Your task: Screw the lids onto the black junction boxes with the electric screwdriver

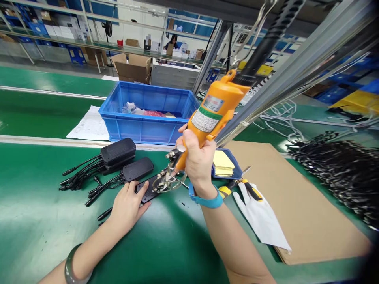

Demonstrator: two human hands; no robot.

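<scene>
My right hand [197, 157] wraps round an orange electric screwdriver [214, 106], tilted and hung from a black hose above. Its metal tip end with a thin clear tube meets the far end of a flat black plastic box [149, 190] on the bench. With fingers and thumb, my left hand [128, 203] grips the near end of that box; cables poke out under the hand. Beyond it lie one more black box [137, 169] with cables and a stack of such boxes [118, 152]. Whether a screw sits under the tip is too small to tell.
A blue bin [142, 128] with bags stands behind, a paper sheet [90, 124] beside it. To the right are a tray of yellow cards [222, 162], a cutter-like tool [251, 190], a white glove [263, 221], cardboard [308, 209] and piled black cables [340, 169]. A metal post slants overhead.
</scene>
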